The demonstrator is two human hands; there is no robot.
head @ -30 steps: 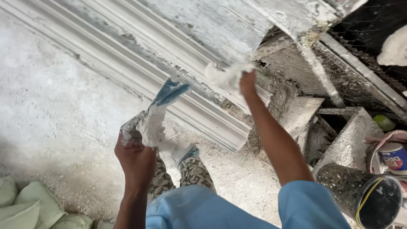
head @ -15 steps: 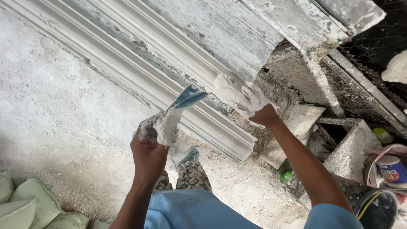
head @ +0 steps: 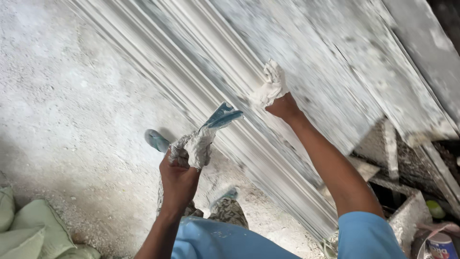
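A long ribbed plaster moulding (head: 268, 144) runs slantwise across the view, above and behind both hands, its grooved face smeared grey and white. Under it spreads the rough, white-dusted floor (head: 67, 110), well below the left grip. To the right of the right forearm, broken concrete blocks (head: 407, 216) and plaster-caked boards crowd the space under the moulding's lower end, and a small tin (head: 441, 245) sits at the very corner, well apart from either hand. Pale green sacks (head: 33, 230) lie at the bottom left, off to the outer side of the left wrist. The right hand (head: 280, 103) is raised against the moulding, its grip pressed together around a wad of wet white plaster (head: 270, 86) that touches the ribbed face. The left hand (head: 179, 175) is held lower and nearer the body, its grip clenched on a plaster-crusted trowel (head: 203, 136) whose blue blade points up toward the right hand, apart from the moulding. Just beyond the left knuckles a blue sandal (head: 156, 140) rests on the floor; a second one (head: 229, 194) shows below the left grip, near patterned trouser legs.
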